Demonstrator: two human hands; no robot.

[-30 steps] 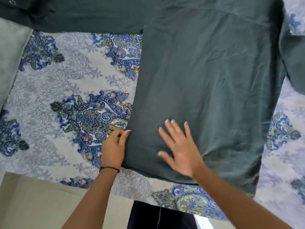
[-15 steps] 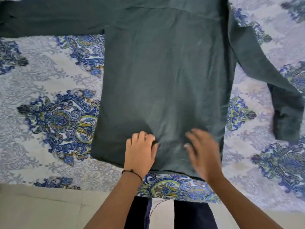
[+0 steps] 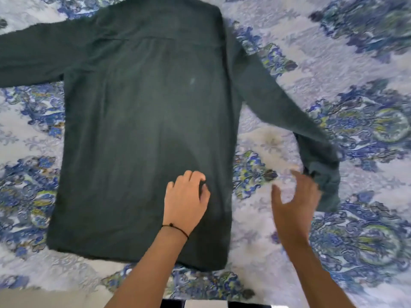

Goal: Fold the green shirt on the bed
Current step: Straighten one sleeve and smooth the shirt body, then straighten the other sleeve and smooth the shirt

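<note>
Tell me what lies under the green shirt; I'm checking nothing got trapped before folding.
The patterned bedspread shows around the green shirt; the left hand grips it from above. Anything beneath the fabric is covered.

No readable text, label, brand, number or sign shows anywhere in this view.

A dark green long-sleeved shirt (image 3: pixel 142 130) lies flat, back up, hem near the bed's (image 3: pixel 333 63) front edge, sleeves spread.
</note>
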